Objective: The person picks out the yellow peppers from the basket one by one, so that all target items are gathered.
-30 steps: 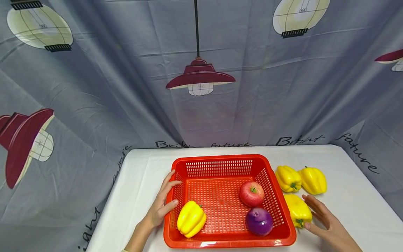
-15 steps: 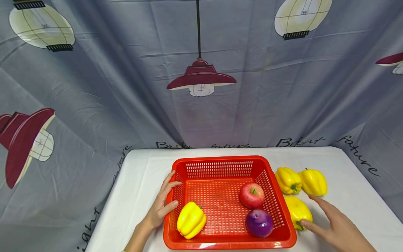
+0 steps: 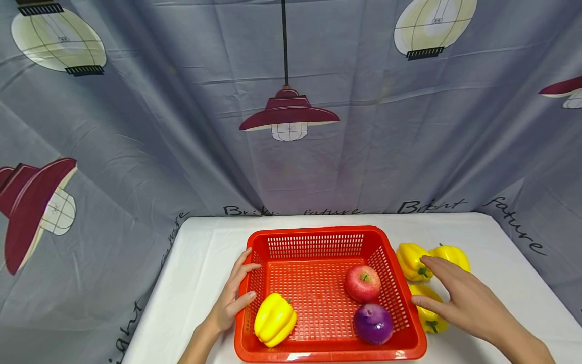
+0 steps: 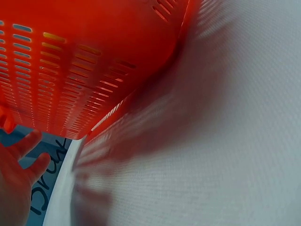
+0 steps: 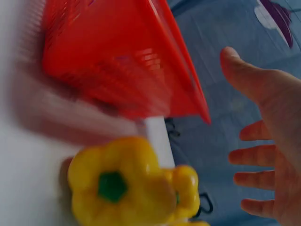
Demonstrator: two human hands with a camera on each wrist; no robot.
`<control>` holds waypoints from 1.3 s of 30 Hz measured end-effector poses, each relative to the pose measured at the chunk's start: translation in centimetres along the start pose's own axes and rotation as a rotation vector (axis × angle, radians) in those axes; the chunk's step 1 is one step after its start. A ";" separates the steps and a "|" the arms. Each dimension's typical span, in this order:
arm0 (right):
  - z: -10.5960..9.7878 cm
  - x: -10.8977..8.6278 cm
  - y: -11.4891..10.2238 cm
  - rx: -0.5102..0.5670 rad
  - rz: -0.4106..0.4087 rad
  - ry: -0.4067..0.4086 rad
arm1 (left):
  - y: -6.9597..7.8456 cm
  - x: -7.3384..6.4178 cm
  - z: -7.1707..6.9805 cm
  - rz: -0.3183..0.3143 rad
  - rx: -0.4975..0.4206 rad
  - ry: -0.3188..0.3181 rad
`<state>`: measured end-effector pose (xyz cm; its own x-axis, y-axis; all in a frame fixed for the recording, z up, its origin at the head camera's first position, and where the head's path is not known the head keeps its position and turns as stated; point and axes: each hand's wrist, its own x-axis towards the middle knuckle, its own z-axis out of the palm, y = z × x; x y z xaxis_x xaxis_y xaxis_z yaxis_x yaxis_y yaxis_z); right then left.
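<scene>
A red plastic basket (image 3: 318, 355) with slotted walls holds a yellow bell pepper (image 3: 275, 320) at its left front. Inside it on the right are a red apple (image 3: 362, 284) and a round purple vegetable (image 3: 373, 323), perhaps an onion. My left hand (image 3: 229, 298) rests at the basket's left rim, fingers and thumb spread and reaching over it. To the right of the basket lie three more yellow bell peppers, a near one (image 3: 429, 316), a back left one (image 3: 410, 260) and a back right one (image 3: 454, 257). Over them my right hand (image 3: 464, 298) hovers, fingers extended, holding nothing and partly hiding them.
A white cloth-covered table (image 3: 200, 263) carries everything. Behind and beside it hangs a grey-blue curtain (image 3: 182, 126) printed with lamps and lettering. The basket's right wall stands close to the loose peppers.
My right hand first draws back to the right from the near pepper, then rises and moves left above the loose peppers. The left hand, basket and its contents stay in place.
</scene>
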<state>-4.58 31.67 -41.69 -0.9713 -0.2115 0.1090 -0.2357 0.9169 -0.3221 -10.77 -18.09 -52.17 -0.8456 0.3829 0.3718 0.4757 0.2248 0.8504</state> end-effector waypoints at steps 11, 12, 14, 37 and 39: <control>1.0 4.3 -3.6 0.042 -0.190 -0.001 | 0.0 0.0 -0.1 0.007 0.003 0.003; 1.1 4.6 -3.9 0.047 -0.193 -0.018 | 0.1 0.0 -0.1 0.008 0.004 0.003; 1.4 5.2 -4.4 0.065 -0.203 -0.060 | 0.1 0.0 -0.1 0.006 0.005 0.003; 3.4 11.0 -8.0 0.385 -0.344 -0.561 | 0.0 0.2 -0.1 -0.003 0.006 -0.007; 3.9 11.5 -8.4 0.393 -0.351 -0.599 | 0.0 0.2 -0.1 0.000 0.006 -0.003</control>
<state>-13.87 20.19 -41.34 -0.6639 -0.7139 -0.2227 -0.4164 0.6002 -0.6829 -10.92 -18.08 -52.08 -0.8450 0.3858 0.3703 0.4769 0.2305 0.8482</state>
